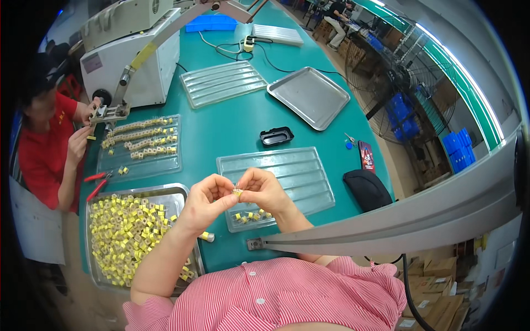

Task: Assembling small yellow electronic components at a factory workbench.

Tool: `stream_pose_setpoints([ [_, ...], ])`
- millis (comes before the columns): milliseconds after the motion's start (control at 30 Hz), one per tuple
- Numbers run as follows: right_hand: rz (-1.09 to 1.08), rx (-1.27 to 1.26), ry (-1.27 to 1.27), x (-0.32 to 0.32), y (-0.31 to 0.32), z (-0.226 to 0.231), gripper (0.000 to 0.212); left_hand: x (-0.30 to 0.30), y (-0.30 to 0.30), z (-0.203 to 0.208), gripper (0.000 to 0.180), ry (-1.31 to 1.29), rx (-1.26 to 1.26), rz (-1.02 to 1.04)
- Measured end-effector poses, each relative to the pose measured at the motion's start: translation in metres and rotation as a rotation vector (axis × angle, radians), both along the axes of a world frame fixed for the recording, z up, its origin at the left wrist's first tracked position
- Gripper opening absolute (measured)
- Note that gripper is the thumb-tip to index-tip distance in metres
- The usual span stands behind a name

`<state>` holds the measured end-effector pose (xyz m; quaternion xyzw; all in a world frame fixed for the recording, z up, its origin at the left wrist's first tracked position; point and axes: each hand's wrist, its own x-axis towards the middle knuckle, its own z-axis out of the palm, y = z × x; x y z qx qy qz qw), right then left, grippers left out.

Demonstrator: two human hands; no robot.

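Note:
Between my two hands, in front of my chest, is a small yellow-wrapped coil (237, 192) with thin pins or wires at its top. My left hand (202, 205) pinches it from the left with thumb and fingertips. From the other side, my right hand (266, 191) closes its thumb and forefinger on it. Below them lies a clear grooved plastic tray (301, 182); a short row of similar coils (252, 216) sits in its nearest groove. At left a metal tray (175, 199) holds a heap of loose yellow coils (130, 237), partly hidden by my left forearm.
A co-worker in a red shirt (41, 143) works at a machine (132, 66) on the left, near filled grooved trays and red-handled pliers (96, 185). A metal beam (386, 218) crosses close by my right arm. A black holder (276, 136) and a metal tray (309, 96) lie beyond.

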<state>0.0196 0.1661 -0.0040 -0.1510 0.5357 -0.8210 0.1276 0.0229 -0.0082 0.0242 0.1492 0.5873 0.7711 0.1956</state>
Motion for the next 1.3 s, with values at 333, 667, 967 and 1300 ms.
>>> stream_pose_setpoints([
  [333,0.059,0.082,0.061,0.000,0.003,0.007,0.018,-0.004,-0.004,0.009,0.018,-0.054,-0.015,-0.110],
  [667,0.020,0.080,-0.037,-0.001,0.000,0.000,0.015,-0.001,-0.001,0.005,0.019,0.111,-0.143,0.000],
  [967,0.106,-0.223,-0.120,-0.004,-0.003,-0.006,0.012,0.008,0.005,0.013,0.027,1.082,-0.460,0.395],
  [1300,0.047,-0.059,-0.030,-0.006,0.003,-0.006,0.012,0.006,0.006,0.014,0.020,1.117,-0.466,0.384],
])
